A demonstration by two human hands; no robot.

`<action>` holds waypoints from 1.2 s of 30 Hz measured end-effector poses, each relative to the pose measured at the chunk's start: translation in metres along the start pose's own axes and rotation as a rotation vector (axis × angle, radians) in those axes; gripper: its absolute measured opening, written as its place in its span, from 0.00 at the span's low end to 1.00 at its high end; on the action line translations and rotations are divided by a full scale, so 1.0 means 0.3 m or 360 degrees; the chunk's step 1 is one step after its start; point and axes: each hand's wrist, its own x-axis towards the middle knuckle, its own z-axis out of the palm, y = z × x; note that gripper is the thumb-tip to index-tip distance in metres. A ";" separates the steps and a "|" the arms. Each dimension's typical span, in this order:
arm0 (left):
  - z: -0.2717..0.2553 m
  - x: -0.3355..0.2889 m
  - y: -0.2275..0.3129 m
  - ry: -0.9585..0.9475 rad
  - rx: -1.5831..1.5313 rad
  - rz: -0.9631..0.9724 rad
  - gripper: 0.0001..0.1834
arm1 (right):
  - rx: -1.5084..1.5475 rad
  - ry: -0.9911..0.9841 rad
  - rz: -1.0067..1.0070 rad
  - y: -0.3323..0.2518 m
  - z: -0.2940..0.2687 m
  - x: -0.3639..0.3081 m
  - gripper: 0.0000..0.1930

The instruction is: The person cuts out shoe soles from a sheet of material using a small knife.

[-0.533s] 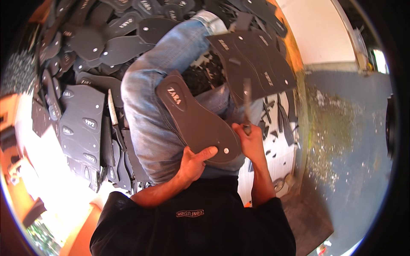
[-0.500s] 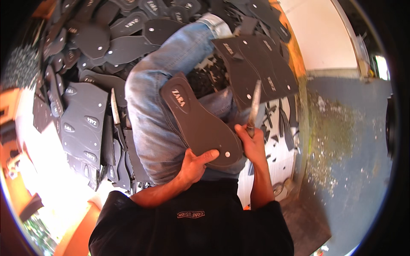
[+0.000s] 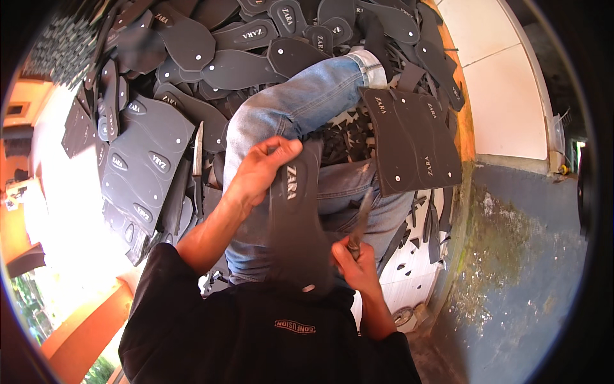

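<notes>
My left hand (image 3: 261, 169) is closed, thumb and fingers pinching the narrow heel end of a black foam shoe sole (image 3: 295, 224). The sole hangs lengthwise over my lap, its wide end with a white dot close to my shirt. In my right hand (image 3: 361, 267) is a knife (image 3: 363, 217), gripped by its handle, the blade pointing up and away from me. That hand is beside the sole's right edge near the wide end; whether they touch, I cannot tell.
Cut soles (image 3: 236, 69) lie heaped ahead and to the left. A sheet marked with sole outlines (image 3: 416, 147) rests by my right knee, another sheet (image 3: 144, 163) at the left. A second knife (image 3: 198, 153) stands near my left knee. Black scraps (image 3: 345, 137) lie between my legs.
My left hand has moved from the sole's wide end to its narrow end. The sole has swung more upright and nearer my body. My right hand with the knife has come lower and left.
</notes>
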 end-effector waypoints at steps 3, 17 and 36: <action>-0.007 -0.023 -0.028 -0.0091 0.0147 -0.0085 0.10 | -0.0604 0.0338 -0.0210 0.025 0.024 0.061 0.21; -0.023 -0.011 -0.030 -0.0131 0.0438 -0.0185 0.21 | -0.0988 0.0413 -0.0160 0.060 0.043 0.110 0.20; 0.019 -0.023 -0.012 -0.0413 0.0875 -0.0133 0.25 | -0.0620 0.0260 -0.0256 -0.157 0.028 0.360 0.13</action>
